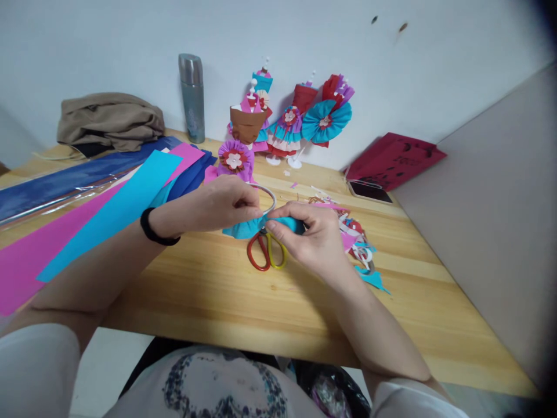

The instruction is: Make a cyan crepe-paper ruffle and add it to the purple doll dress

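Through the head camera I observe gathered turquoise paper (242,229) at the centre of the frame, raised between both hands. Left hand (230,203): thumb and fingers pinched narrow on the paper. Right hand (314,235): thumb and forefinger pinched on it from the right. A white loop (274,199) arcs beside the left fingertips; I cannot tell what holds it. Scissors (261,237), red and yellow handles, lie just below on the table (209,290). Scraps (348,239) lie right of centre; long strips (117,203), pink and turquoise, at left. Upper centre: dressed stands (300,119) near a thermos (192,104). Upper left: brown cloth (108,122). Right: red bag (395,159) behind a phone (371,191).
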The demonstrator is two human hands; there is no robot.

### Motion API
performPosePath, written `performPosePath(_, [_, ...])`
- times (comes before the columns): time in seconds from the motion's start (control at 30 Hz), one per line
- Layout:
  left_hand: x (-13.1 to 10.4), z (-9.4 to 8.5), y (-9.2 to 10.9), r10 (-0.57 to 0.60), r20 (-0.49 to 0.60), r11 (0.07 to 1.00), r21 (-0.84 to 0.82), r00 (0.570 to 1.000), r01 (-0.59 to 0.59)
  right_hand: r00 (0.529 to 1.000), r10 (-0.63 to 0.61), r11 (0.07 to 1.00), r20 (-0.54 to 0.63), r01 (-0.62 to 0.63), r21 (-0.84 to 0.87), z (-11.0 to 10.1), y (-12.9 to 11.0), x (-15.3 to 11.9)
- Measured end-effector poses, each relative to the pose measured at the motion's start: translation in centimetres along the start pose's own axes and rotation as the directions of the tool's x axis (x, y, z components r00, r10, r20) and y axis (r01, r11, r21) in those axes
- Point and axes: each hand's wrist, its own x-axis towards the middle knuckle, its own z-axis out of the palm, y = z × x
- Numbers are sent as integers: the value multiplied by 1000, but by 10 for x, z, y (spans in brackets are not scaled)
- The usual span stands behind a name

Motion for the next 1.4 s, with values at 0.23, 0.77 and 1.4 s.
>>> performPosePath(0.23, [-1, -2, -1, 7, 6, 1000, -29, 1000, -7, 1000, -18, 999, 4, 17, 46, -2, 0, 0])
performPosePath(0.77, [-1, -2, 1, 49, -11, 998, -31, 999, -50, 1000, -8, 999, -15, 8, 53, -2, 0, 0])
performPosePath(1.4, [-4, -1, 2, 118, -17, 992, -38, 993, -119, 989, 102, 995, -109, -103, 2, 2, 1, 2])
